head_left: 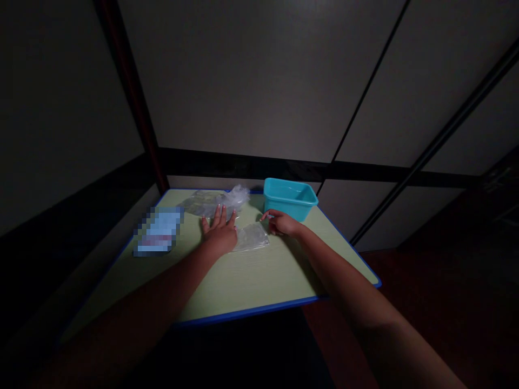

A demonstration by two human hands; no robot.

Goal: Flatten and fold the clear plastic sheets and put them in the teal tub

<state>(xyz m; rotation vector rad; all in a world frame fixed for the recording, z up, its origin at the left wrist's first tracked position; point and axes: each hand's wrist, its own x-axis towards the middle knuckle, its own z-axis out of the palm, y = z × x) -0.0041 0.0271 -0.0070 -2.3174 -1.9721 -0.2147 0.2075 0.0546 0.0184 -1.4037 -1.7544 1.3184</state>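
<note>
My left hand (pixel 219 236) lies palm down with its fingers spread. It presses on the left part of a flat, clear plastic bag (pixel 253 237) and covers that end. Just beyond its fingertips is a crumpled heap of clear plastic (pixel 214 202), perhaps more bags. My right hand (pixel 281 222) hovers by the flat bag's upper right corner, index finger stretched out and the other fingers loosely bent. Nothing shows in its grasp; whether its fingertip touches the bag I cannot tell. Right behind it stands a turquoise plastic basin (pixel 290 208), its inside only partly visible.
A blurred-out, pale blue flat object (pixel 159 229) lies at the table's left side. The light wood-patterned table (pixel 243 286) has a blue edge. Behind it rises a panelled wall or cabinet front (pixel 251 81), and the reddish floor (pixel 389 302) is dim at the right.
</note>
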